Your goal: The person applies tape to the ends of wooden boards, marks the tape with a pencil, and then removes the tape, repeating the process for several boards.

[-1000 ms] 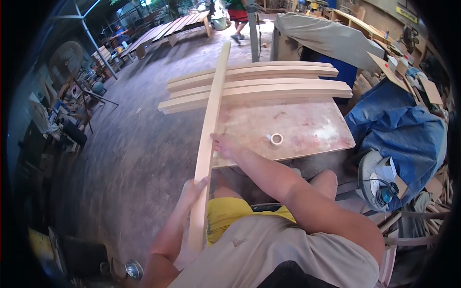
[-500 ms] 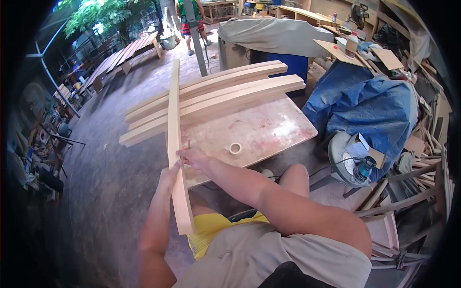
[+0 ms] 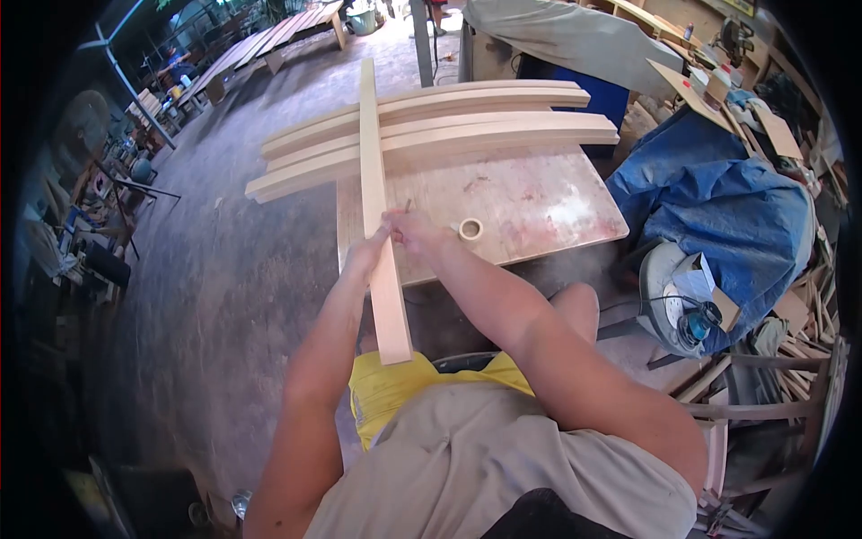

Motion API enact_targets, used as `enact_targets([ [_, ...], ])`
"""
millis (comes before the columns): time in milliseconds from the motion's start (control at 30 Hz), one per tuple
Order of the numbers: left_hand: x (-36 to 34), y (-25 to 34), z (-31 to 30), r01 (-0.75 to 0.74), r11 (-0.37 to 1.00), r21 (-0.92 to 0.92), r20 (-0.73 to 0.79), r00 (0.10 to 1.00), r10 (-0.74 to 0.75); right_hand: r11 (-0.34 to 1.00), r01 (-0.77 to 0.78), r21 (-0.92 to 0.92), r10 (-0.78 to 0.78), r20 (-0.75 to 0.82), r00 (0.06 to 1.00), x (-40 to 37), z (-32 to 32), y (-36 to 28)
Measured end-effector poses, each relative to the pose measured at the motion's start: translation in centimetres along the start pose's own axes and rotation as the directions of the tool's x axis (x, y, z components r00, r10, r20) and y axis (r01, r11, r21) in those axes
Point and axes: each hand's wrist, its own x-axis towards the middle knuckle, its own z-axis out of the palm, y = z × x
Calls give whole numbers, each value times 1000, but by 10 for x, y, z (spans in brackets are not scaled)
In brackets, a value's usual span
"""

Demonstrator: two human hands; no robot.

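A long pale wooden beam (image 3: pixel 388 296) points away from my body, its far part crossing over several similar beams (image 3: pixel 498 133) laid across a worn table (image 3: pixel 530 193). My left hand (image 3: pixel 370 250) grips the beam from its left side. Against its right side is my right hand (image 3: pixel 411 229), fingers pinched together around a small thin brown thing (image 3: pixel 409 206) that I cannot identify. A small round ring-like cup (image 3: pixel 470 230) sits on the table just right of my right hand.
Right of the table are a blue tarp (image 3: pixel 709 193) and a stool (image 3: pixel 660 287) bearing a blue power tool (image 3: pixel 696 323). Scrap wood lies at the far right. Slatted boards (image 3: pixel 260 45) stand at the back left, near a person (image 3: pixel 175 65). A metal post (image 3: pixel 422 45) rises behind the table.
The view has shifted, so the table and beams appear higher and further right. Both hands remain at the beam, whose near end now appears farther from my body.
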Motion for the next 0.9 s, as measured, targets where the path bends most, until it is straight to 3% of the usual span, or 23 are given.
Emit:
enact_targets([
  [67, -8, 3, 7, 5, 998, -63, 13, 1000, -4, 999, 38, -16, -33, 251, 967, 0, -16, -4],
  [133, -18, 8, 11, 8, 997, -75, 53, 999, -4, 985, 45, -169, -30, 94, 995, -17, -18, -25],
  [200, -21, 12, 16, 4, 996, -94, 92, 996, 4, 957, 248, -152, -226, 148, 963, -21, -50, -40],
  [267, -24, 12, 21, 28, 992, -126, 56, 998, -21, 872, 362, -330, -375, 25, 927, -5, -86, -58],
  [333, -31, 14, 23, 51, 972, -230, 81, 996, -33, 731, 290, -617, -425, -80, 901, 12, -126, -80],
  [400, -27, 11, 24, 98, 949, -301, 174, 984, -46, 384, 179, -906, -540, -63, 839, 21, -158, -91],
  [433, -26, 7, 25, 99, 949, -299, 174, 984, -48, 387, 178, -905, -539, -65, 840, 11, -160, -97],
  [500, -27, -6, 24, 97, 910, -404, 215, 977, -8, 109, -7, -994, -460, -56, 886, -15, -157, -112],
  [633, -56, -16, 16, 111, 899, -424, 265, 964, 6, 44, -96, -994, -431, -106, 896, -12, -161, -109],
  [700, -69, -20, 11, 148, 884, -443, 302, 953, -8, -13, -232, -973, -382, -210, 900, -8, -158, -111],
  [833, -100, -18, 1, 45, 904, -425, 222, 973, 56, -66, -219, -974, -280, -192, 941, -15, -142, -118],
  [900, -106, -22, -8, -80, 926, -369, 154, 977, 146, -168, -158, -973, -182, -127, 975, -9, -137, -121],
])
